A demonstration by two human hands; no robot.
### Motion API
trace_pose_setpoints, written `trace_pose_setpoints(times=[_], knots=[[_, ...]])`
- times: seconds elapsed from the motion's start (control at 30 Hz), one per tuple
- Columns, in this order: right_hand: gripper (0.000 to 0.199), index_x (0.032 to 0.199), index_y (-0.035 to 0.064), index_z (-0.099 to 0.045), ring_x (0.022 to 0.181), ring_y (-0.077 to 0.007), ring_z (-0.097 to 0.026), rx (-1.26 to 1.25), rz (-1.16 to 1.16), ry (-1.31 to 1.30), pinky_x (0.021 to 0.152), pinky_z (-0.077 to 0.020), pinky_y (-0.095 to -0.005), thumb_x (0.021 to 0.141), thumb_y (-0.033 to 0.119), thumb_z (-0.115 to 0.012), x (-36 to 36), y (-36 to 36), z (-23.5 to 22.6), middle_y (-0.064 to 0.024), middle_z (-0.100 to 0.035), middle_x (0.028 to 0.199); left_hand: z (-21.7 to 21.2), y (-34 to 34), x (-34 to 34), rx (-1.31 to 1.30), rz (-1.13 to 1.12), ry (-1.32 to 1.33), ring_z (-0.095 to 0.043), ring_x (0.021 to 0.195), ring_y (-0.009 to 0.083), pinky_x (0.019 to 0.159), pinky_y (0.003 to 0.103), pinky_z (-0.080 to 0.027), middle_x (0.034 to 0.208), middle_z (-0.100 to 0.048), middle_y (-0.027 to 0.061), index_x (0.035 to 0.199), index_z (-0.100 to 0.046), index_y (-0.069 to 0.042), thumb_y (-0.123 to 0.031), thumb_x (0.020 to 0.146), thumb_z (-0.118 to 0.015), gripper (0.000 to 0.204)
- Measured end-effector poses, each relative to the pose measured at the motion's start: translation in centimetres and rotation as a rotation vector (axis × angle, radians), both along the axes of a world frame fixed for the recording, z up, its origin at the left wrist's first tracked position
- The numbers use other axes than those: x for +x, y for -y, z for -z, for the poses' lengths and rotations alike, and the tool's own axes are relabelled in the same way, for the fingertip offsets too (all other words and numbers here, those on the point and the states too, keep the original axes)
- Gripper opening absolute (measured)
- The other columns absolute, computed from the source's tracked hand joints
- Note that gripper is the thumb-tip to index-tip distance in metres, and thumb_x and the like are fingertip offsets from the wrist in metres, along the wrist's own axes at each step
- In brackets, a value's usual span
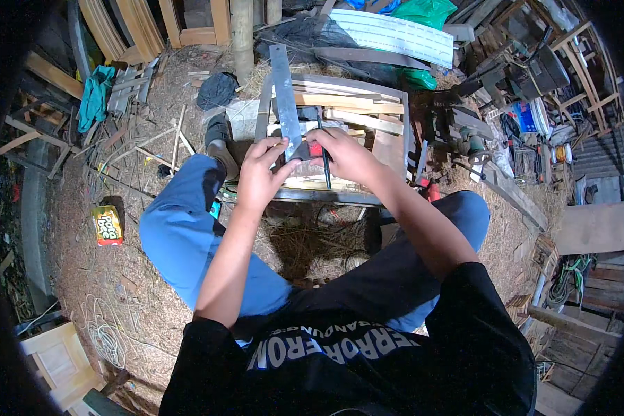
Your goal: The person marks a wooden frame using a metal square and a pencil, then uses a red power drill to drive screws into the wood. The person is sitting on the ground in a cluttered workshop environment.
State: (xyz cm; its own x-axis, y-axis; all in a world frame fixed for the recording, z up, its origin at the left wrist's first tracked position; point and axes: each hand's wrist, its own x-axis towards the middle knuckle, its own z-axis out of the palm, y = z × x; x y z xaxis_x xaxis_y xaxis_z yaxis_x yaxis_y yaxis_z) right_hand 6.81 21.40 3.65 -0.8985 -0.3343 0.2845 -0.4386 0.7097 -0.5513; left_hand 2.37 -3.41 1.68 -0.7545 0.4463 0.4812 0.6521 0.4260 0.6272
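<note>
Two hands meet: the left hand [258, 173] pins the metal ruler [285, 97], lying lengthwise away, while the right hand [344, 154] grips a pencil [324, 163] beside it.

Grey metal square [285, 97] — blue trousers [187, 236], yellow-red packet [107, 225].

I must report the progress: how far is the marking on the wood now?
Done: strips are stacked on the bench. In hand: the left hand presses a metal square on a strip, and the right hand holds a pencil beside it. Left: whether the line is drawn, I cannot tell.
</note>
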Motion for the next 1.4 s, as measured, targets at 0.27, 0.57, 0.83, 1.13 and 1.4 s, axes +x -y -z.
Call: trace_pose_setpoints(times=[0.27,0.57,0.83,1.13,1.4], knots=[[0.049,0.13,0.0119,-0.064,0.112,-0.0452,-0.068,0.0,0.029,-0.005,0.098,-0.0542,-0.0531,0.089,0.024,-0.087,0.11,-0.19,0.21,-0.0175,-0.072,0.115,0.06,-0.04,0.09,0.011,-0.004,0.012,-0.074,0.111,0.0341,0.098,0.043,-0.059,0.122,-0.076,0.0159,0.12,-0.08,0.001,-0.021,0.083,-0.093,0.045],[0.055,0.135,0.012,-0.065,0.117,-0.0435,-0.067,0.025,0.024,0.018,0.101,-0.0539,-0.0514,0.088,0.026,-0.088,-0.27,-0.32,0.74,-0.0177,-0.072,0.124,0.06,0.03,0.05,0.035,0.011,-0.005,-0.074,0.11,0.0344,0.098,0.043,-0.059,0.121,-0.076,0.0162,0.118,-0.08,0.002,-0.02,0.083,-0.092,0.043],[0.055,0.135,0.0101,-0.063,0.117,-0.0442,-0.066,-0.006,0.0,0.033,0.101,-0.0534,-0.0512,0.088,0.022,-0.088,-0.35,-0.42,0.71,-0.0186,-0.071,0.123,0.03,-0.02,0.15,0.012,0.009,-0.014,-0.074,0.114,0.0333,0.099,0.041,-0.059,0.124,-0.076,0.0156,0.121,-0.08,0.0,-0.018,0.084,-0.092,0.043],[0.048,0.128,0.009,-0.064,0.108,-0.044,-0.069,-0.04,0.0,-0.012,0.096,-0.0538,-0.0522,0.088,0.021,-0.088,-0.24,-0.22,0.54,-0.0183,-0.073,0.111,0.03,-0.11,0.32,0.045,0.014,-0.009,-0.073,0.111,0.035,0.096,0.044,-0.059,0.122,-0.075,0.0147,0.12,-0.08,0.001,-0.02,0.085,-0.09,0.042],[0.048,0.129,0.0091,-0.063,0.11,-0.0441,-0.068,-0.038,0.002,-0.023,0.096,-0.0536,-0.0525,0.089,0.02,-0.087,-0.16,-0.2,0.55,-0.0171,-0.073,0.112,-0.07,-0.14,0.55,0.026,-0.007,-0.007,-0.073,0.112,0.0334,0.098,0.042,-0.059,0.123,-0.076,0.0161,0.122,-0.081,-0.001,-0.018,0.084,-0.092,0.044]])
